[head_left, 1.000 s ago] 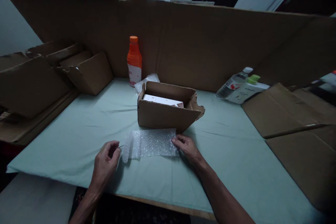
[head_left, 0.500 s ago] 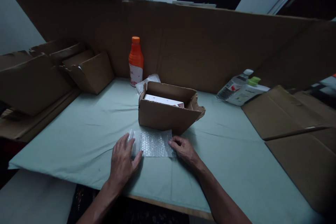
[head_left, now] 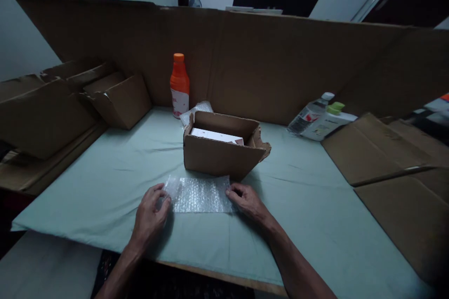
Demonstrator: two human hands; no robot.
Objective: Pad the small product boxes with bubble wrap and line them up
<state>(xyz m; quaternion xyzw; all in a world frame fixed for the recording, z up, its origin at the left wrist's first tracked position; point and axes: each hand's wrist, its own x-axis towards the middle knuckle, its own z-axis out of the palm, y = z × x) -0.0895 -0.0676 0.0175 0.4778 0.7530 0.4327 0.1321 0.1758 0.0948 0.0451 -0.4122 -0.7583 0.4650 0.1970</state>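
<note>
A clear sheet of bubble wrap [head_left: 201, 195] lies on the pale green cloth in front of an open cardboard box [head_left: 220, 155]. At its left end, my left hand [head_left: 150, 212] has thumb and fingers closed on the edge. My right hand [head_left: 247, 201] pinches the right edge between thumb and forefinger. Inside the box stands a white carton [head_left: 215, 136], of which only the upper part shows.
Behind the box are an orange bottle [head_left: 180, 84] and another piece of bubble wrap [head_left: 198, 110]. Cardboard boxes [head_left: 121, 103] line the left side. A clear plastic bottle [head_left: 310, 117], a white container with a green cap [head_left: 328, 124] and cardboard flaps [head_left: 393, 205] lie at right.
My left hand has moved left and drawn its fingers together on the bubble wrap's left end, which now reaches further left. My right hand stays at the right edge.
</note>
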